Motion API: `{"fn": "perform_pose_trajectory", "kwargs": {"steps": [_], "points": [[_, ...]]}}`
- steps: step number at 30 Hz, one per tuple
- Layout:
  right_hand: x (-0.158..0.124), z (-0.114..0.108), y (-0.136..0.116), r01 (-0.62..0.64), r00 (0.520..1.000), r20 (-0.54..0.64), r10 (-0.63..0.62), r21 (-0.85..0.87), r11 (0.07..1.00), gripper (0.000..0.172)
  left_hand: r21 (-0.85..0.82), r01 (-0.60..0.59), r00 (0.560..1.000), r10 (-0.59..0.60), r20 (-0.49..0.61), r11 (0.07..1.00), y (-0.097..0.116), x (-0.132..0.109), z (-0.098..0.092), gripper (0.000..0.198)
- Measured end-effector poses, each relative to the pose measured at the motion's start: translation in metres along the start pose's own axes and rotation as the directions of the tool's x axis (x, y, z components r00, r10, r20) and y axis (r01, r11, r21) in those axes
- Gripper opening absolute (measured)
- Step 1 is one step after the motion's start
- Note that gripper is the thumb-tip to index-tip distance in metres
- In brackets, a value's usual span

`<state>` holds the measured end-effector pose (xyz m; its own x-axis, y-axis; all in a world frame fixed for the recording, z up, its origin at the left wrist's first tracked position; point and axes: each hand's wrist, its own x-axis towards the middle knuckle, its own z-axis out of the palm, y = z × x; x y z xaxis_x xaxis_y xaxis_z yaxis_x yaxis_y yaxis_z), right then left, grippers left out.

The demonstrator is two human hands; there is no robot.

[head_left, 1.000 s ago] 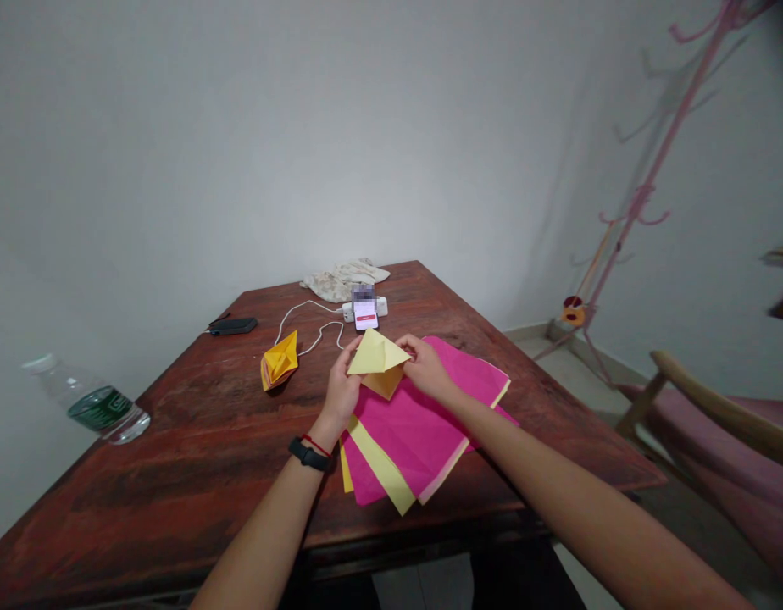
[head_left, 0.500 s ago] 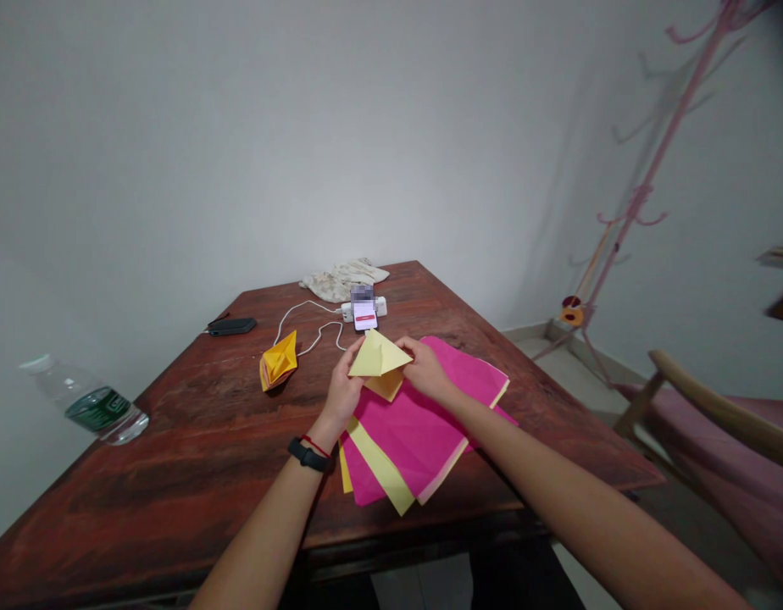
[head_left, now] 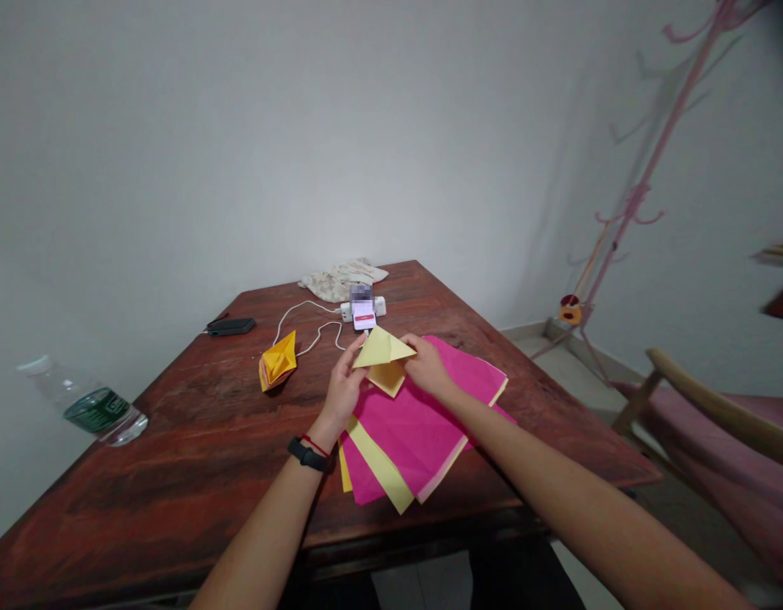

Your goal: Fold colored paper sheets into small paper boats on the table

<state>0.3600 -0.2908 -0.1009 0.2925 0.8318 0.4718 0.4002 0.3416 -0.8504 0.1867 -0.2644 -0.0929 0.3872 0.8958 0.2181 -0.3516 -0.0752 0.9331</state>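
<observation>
Between my two hands is a piece of folded pale yellow paper, with a triangular upper layer and a squarish part below it. My left hand grips its left side, thumb toward me. On the right side, my right hand has its fingers closed on the paper; some fingertips are hidden behind it. Underneath lies a fanned stack of pink paper sheets, with a yellow strip showing along its left part. An orange-yellow folded paper piece rests on the table to the left.
On the wooden table a phone leans by a white power strip with cables. Behind them lies a crumpled cloth. A black device and a water bottle are at left; a chair stands right.
The folded yellow paper has turned slightly in my hands, and its upper flap now looks flatter, with its right tip a little farther right. Both hands keep their hold.
</observation>
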Motion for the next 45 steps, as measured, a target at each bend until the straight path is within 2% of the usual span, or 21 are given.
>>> {"fn": "perform_pose_trajectory", "kwargs": {"steps": [5,12,15,17,20,23,29,32,34,38,41,45], "points": [[0.000,-0.001,0.002,0.000,1.000,-0.028,0.000,0.003,1.000,0.016,-0.065,0.087,0.996,-0.088,-0.002,0.994,0.002,-0.003,0.002,0.053],[0.002,-0.001,0.008,0.008,1.000,-0.022,-0.008,0.002,1.000,0.011,-0.119,0.116,0.993,-0.114,0.031,0.986,0.007,-0.005,0.001,0.061],[0.003,-0.001,0.012,0.017,1.000,-0.018,-0.018,-0.004,1.000,0.011,-0.165,0.137,0.990,-0.128,0.066,0.977,0.012,-0.006,0.000,0.057],[0.003,0.000,0.012,0.036,0.999,-0.008,-0.036,-0.013,0.999,0.013,-0.173,0.148,0.989,-0.142,0.046,0.974,0.015,-0.006,0.001,0.047],[0.002,0.001,0.010,0.067,0.997,0.037,-0.066,-0.012,0.998,0.016,-0.130,0.135,0.988,-0.143,-0.053,0.982,0.014,-0.004,0.002,0.034],[-0.001,0.001,0.005,0.082,0.993,0.081,-0.081,-0.009,0.997,0.015,-0.067,0.099,0.986,-0.107,-0.124,0.993,0.008,-0.001,0.001,0.039],[-0.002,0.000,0.000,0.075,0.990,0.115,-0.078,0.023,0.997,0.014,-0.017,0.103,0.983,-0.104,-0.153,0.995,0.003,0.001,-0.002,0.061],[0.000,0.001,0.000,0.016,0.991,0.126,-0.033,0.133,0.991,0.019,-0.021,0.097,0.980,-0.099,-0.171,0.995,0.005,0.002,-0.004,0.071],[0.000,0.002,-0.002,-0.097,0.984,0.172,0.056,0.240,0.966,0.023,-0.032,0.069,0.977,-0.074,-0.198,0.997,0.005,0.003,-0.006,0.070],[0.000,0.001,-0.009,-0.341,0.929,0.287,0.236,0.410,0.846,0.025,0.002,0.025,0.969,-0.024,-0.245,1.000,0.004,0.004,-0.009,0.064],[-0.002,-0.001,-0.012,-0.375,0.914,0.318,0.252,0.424,0.825,0.029,0.037,0.022,0.975,-0.013,-0.221,0.999,0.003,0.004,-0.010,0.063],[-0.001,0.000,-0.008,-0.328,0.924,0.304,0.233,0.316,0.890,0.037,0.043,0.026,0.981,-0.017,-0.194,0.999,0.002,0.004,-0.009,0.061]]}}
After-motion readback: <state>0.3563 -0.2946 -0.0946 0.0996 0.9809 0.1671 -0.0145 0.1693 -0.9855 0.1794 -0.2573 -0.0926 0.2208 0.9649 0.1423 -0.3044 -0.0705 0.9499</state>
